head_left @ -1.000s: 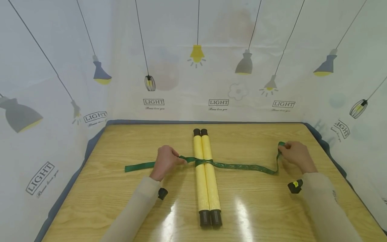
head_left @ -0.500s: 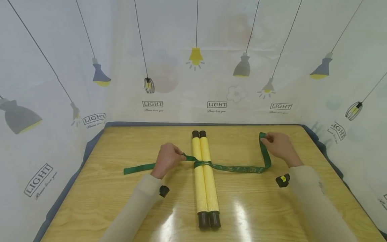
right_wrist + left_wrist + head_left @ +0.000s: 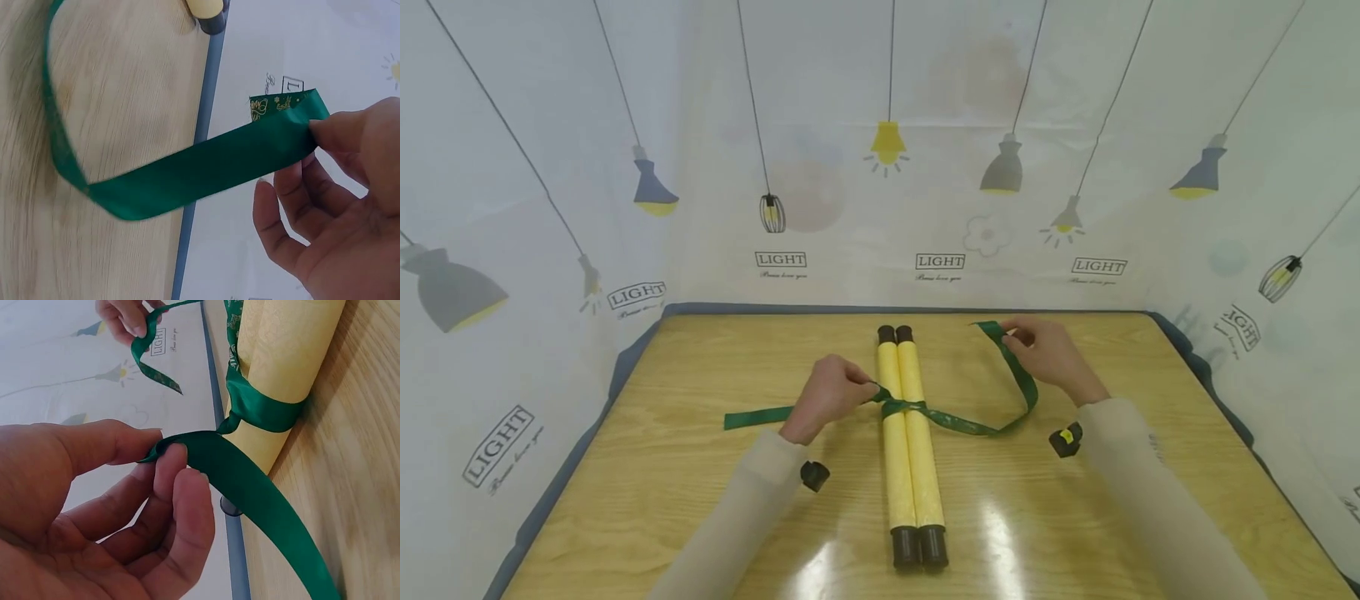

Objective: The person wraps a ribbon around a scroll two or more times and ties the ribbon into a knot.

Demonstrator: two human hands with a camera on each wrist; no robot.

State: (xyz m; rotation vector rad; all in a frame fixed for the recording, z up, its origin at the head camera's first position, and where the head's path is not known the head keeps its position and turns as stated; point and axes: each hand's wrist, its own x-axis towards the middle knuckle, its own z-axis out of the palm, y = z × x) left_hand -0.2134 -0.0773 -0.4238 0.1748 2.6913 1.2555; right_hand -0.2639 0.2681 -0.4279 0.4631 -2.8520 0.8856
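Two yellow scroll-like rolls (image 3: 910, 467) with black end caps lie side by side on the table. A green ribbon (image 3: 957, 423) wraps once around their middle and crosses itself on top. Just left of the rolls my left hand (image 3: 829, 395) pinches the ribbon between thumb and fingers, and its tail lies out to the left. My right hand (image 3: 1047, 354), raised at the back right, pinches the other length near its end. That length sags in a curve back to the rolls. In the right wrist view the ribbon's short printed end (image 3: 265, 107) folds over beyond the fingers.
The wooden table (image 3: 670, 500) has a blue-grey border along its edges. White wall sheets (image 3: 850, 67) printed with lamps stand close behind and at both sides. A small black device (image 3: 1064, 439) sits at the right wrist, another (image 3: 814, 476) at the left.
My right hand has moved left and slightly back toward the rolls, carrying its ribbon end, so that length hangs in a deeper loop. My left hand has shifted slightly right, still pinching.
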